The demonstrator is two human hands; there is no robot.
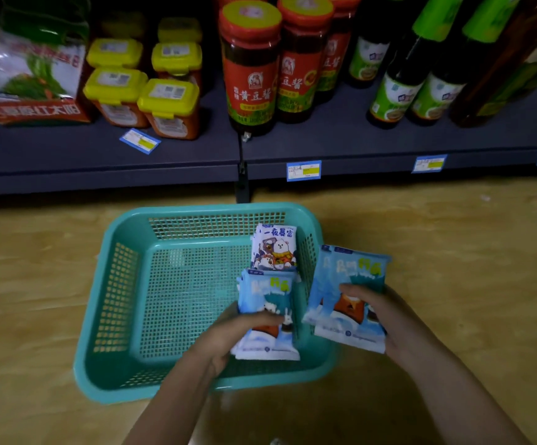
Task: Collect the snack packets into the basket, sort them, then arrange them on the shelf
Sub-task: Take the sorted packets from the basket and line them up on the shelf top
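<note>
The left hand (228,335) grips a blue stack (268,293) inside the basket (212,208) at its four o'clock, the right hand (379,316) clutches a second blue stack (350,277) over the three o'clock rim (both fanned unevenly), so a slick packet could slip onto the floor (453,252).

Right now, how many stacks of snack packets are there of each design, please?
Blue stacks, one held by the left hand, one by the right hand: 2
White stack, in the basket: 1
Total: 3 stacks
</note>
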